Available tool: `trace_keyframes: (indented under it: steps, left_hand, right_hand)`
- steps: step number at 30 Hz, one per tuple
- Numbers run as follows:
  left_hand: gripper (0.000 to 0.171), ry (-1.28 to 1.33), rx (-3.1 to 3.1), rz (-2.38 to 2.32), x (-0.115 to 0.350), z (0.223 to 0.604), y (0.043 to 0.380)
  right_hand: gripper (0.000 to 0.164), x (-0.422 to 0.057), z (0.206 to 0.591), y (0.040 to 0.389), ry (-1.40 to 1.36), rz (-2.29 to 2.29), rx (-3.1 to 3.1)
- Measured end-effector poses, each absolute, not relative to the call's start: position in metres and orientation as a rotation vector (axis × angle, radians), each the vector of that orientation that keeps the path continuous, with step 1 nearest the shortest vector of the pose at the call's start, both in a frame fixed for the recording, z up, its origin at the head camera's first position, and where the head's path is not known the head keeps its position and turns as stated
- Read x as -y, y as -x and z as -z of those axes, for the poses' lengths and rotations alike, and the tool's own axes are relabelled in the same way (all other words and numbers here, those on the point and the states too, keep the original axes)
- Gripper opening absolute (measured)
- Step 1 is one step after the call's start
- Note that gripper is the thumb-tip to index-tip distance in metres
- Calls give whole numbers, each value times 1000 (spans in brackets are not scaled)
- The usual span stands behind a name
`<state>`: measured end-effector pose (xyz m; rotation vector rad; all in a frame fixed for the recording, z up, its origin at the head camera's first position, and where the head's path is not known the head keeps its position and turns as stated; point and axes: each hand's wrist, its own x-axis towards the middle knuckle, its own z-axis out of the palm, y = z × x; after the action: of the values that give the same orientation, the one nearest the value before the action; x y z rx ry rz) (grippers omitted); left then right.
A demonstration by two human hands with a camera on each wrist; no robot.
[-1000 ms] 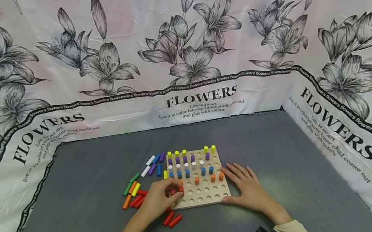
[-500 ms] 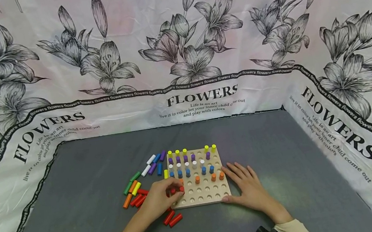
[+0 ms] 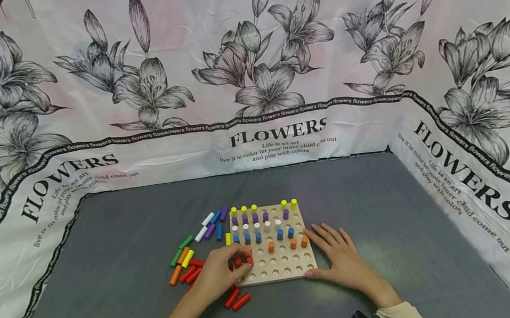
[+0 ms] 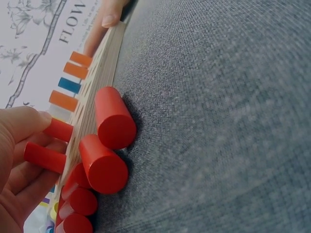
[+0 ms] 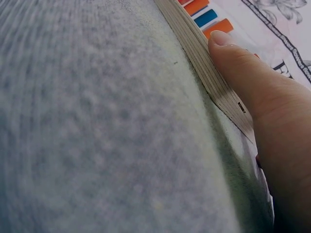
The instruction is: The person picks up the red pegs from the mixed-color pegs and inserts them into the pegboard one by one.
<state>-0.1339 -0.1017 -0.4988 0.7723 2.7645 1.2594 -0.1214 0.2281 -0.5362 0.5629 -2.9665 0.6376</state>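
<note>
"Left hand (image 3: 215,271), how's its grip?"
"Pinching a red cylindrical peg (image 3: 249,260), lower centre of the frame, probably to keep it upright in the pale wooden pegboard (image 3: 280,267)."
"And the right hand (image 3: 343,259)?"
"Fingers spread, touching the board's right edge, likely bracing it. Yellow cylindrical pegs (image 3: 254,208) stand along the far row."

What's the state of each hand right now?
Left hand: closed, thumb and finger pinching a red peg at the board.
Right hand: open, fingers spread at the board's right edge, holding nothing.
</note>
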Motion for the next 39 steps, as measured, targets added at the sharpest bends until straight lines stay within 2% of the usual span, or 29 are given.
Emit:
trace_keyframes:
  steps: [20,39]
  left_hand:
    - [20,-745,-2743,-1430,113,479,129]
    - [24,-651,-2918,-1292,145,475,128]
  right_hand:
    - [96,-227,535,119,-555,-638,2962]
    - [96,-227,534,120,-547,-636,2971]
